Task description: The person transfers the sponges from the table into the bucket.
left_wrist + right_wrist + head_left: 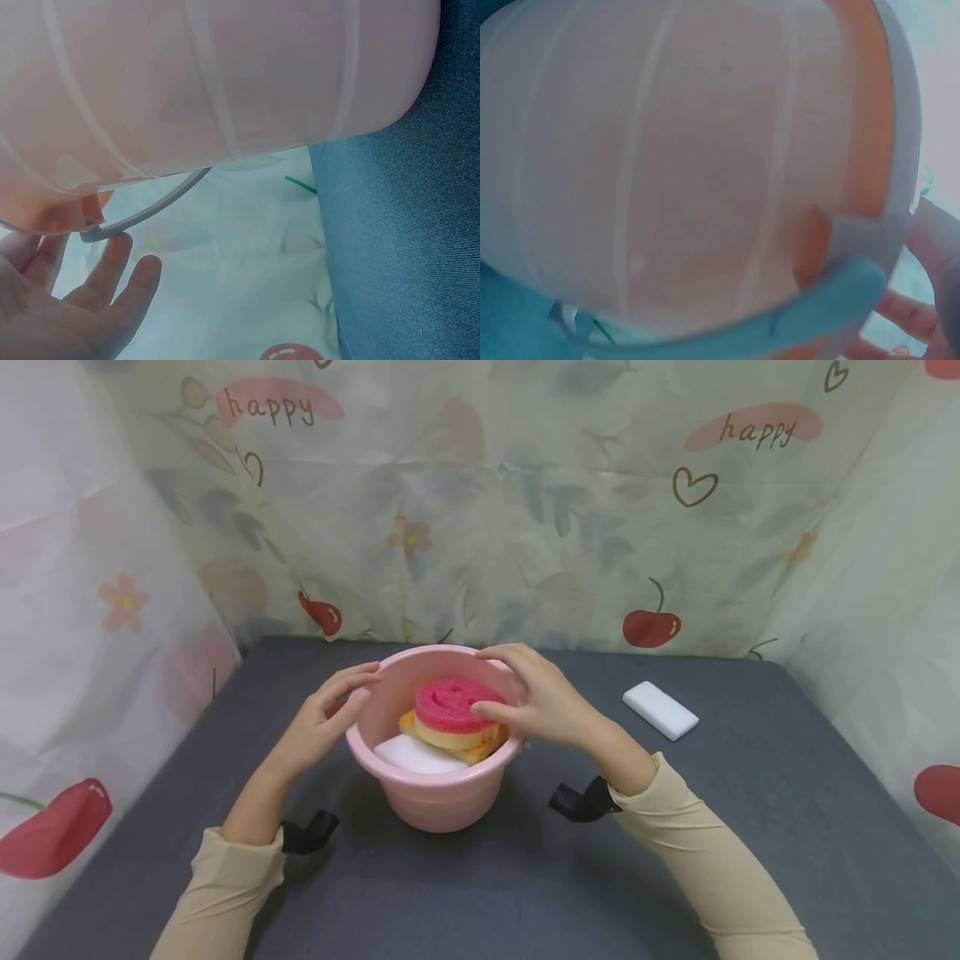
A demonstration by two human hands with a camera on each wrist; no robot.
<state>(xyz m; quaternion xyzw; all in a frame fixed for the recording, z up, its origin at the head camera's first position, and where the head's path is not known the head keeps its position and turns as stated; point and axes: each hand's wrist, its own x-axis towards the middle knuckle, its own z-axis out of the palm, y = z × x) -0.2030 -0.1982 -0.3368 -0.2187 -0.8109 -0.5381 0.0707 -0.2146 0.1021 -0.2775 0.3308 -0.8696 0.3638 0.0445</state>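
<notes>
A pink bucket (pixel 442 802) stands upright in the middle of the dark table. Inside it, a round pink-and-cream sponge (pixel 453 706) with a smiling face lies on top of a yellow-orange sponge (pixel 480 752) and a white sponge block (pixel 420 755). My left hand (pixel 318 722) is at the bucket's left rim, fingers loosely bent and apart. Across the right rim reaches my right hand (pixel 543 697), its thumb overlapping the pink sponge's edge and its fingers spread toward the back rim. The bucket's handle (pixel 161 206) shows beside my left fingertips in the left wrist view.
Another white sponge block (pixel 660 710) lies on the table (pixel 600 893) to the right of the bucket. A printed curtain (pixel 495 552) hangs behind the table and along both sides. Black straps (pixel 581 800) stick out at both wrists.
</notes>
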